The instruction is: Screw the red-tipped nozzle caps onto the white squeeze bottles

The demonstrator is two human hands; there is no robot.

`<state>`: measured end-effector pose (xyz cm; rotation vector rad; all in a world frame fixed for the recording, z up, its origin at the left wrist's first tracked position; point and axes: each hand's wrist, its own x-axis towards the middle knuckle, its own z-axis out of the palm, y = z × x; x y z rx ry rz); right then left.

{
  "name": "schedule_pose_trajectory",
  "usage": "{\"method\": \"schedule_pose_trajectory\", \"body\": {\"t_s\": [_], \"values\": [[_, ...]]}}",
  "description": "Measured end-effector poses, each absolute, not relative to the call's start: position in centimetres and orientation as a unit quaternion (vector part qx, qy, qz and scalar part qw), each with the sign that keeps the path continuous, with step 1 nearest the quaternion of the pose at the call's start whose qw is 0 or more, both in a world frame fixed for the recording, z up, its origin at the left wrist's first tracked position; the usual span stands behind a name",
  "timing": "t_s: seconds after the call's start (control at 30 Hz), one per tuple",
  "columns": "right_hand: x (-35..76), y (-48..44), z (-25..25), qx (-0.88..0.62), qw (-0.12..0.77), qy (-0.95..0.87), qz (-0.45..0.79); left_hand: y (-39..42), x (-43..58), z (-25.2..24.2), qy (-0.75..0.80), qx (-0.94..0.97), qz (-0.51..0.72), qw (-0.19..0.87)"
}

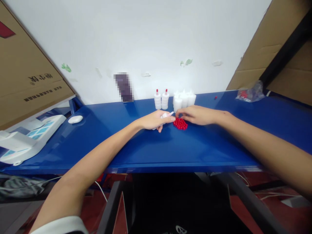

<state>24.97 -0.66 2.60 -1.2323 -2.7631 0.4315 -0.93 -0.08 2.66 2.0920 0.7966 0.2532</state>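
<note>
A white squeeze bottle (164, 115) lies in my left hand (156, 120); my fingers wrap round its body, and its pale nozzle points up to the right with no red cap on it. Just right of it, a pile of small red caps (180, 123) rests on the blue table. My right hand (197, 115) reaches over the right and back side of this pile. Its fingers are bent downward with thumb and forefinger apart, and I see no cap between them. Part of the bottle is hidden by my left hand.
Behind the hands stand two white bottles with red caps (161, 100) and a group of uncapped white bottles (183, 99). One red cap (215, 97) and a clear bag (251, 92) lie to the right. A white device (36, 136) and white case (75, 119) sit left.
</note>
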Motion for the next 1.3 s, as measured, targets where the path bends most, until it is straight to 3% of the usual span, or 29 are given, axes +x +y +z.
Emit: {"method": "schedule_pose_trajectory", "body": {"t_s": [0.73, 1.03, 1.3], "values": [[25.1, -1.1, 3.3, -0.384, 0.031, -0.906, 0.174, -0.4, -0.8, 2.7, 0.301, 0.851, 0.112, 0.415], [24.1, -2.5, 4.6, -0.395, 0.151, -0.904, 0.054, 0.2, -0.9, 2.0, 0.330, 0.830, 0.124, 0.432], [23.1, -3.2, 4.6, -0.448, 0.194, -0.871, 0.050, 0.0, -0.8, 2.1, 0.322, 0.837, 0.127, 0.424]]}}
